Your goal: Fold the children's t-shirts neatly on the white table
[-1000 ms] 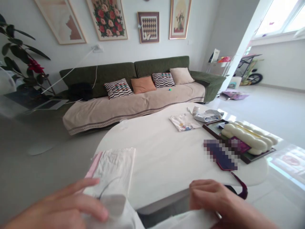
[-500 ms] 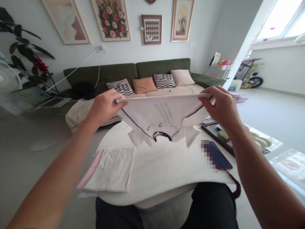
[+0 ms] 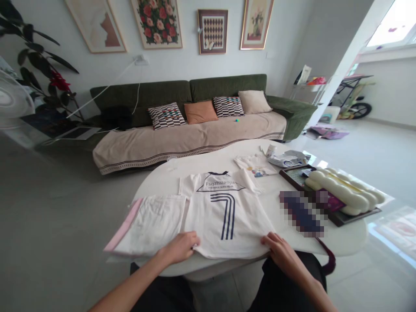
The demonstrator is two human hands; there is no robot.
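A white jersey (image 3: pixel 224 212) with a dark striped number 7 and a line of text lies spread flat on the white oval table (image 3: pixel 292 236), back side up, collar away from me. My left hand (image 3: pixel 180 246) pinches its near left hem corner. My right hand (image 3: pixel 279 249) grips the near right hem corner. To the left of the jersey a folded white and pink garment (image 3: pixel 147 225) rests on the table, touching the jersey's edge.
A dark phone (image 3: pixel 302 212) lies right of the jersey. Behind it a tray (image 3: pixel 341 216) carries a cream padded thing. A small folded cloth (image 3: pixel 255 165) and wrappers sit at the table's far side. A green sofa (image 3: pixel 195 117) stands beyond, a fan (image 3: pixel 9 99) at left.
The jersey, held up in the air by both hands half a second ago, now lies flat on the table. Both hands came down to its near hem.
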